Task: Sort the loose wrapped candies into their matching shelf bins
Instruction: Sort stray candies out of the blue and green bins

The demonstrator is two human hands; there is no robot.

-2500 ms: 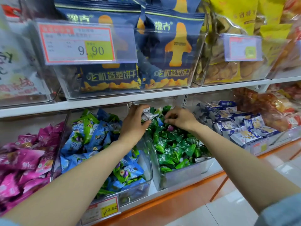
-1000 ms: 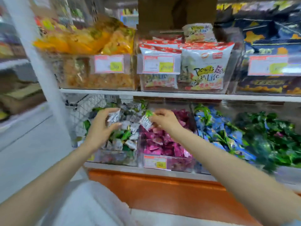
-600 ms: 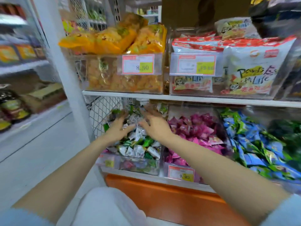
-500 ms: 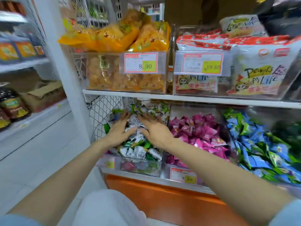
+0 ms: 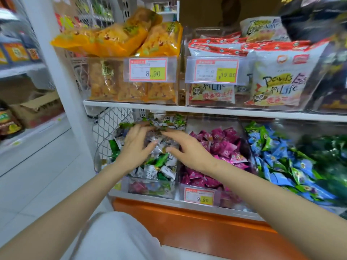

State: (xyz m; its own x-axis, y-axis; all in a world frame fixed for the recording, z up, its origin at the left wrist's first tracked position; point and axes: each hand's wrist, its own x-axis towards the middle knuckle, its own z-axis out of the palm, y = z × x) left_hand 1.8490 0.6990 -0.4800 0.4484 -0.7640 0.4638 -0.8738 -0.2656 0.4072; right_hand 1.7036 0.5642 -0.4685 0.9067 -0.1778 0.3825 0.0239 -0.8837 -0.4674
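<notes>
Your left hand (image 5: 137,145) and right hand (image 5: 185,147), fingers spread and empty, press the white candies (image 5: 159,167); pink wrappers (image 5: 138,187) low in that bin (image 5: 150,195) suggest sorting is unfinished.

Bright, even light leaves only soft shadows. Glare whitens the clear plastic price-tag holder (image 5: 212,70) at one o'clock. Blur smears the dark green wrapped candies (image 5: 326,158) at three o'clock; the centre is sharper.

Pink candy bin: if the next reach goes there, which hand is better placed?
Probably right. The right hand lies open by the left wall of the pink candy bin, its wrist over it. The left hand is farther left, over the white-and-green candy bin.
</notes>
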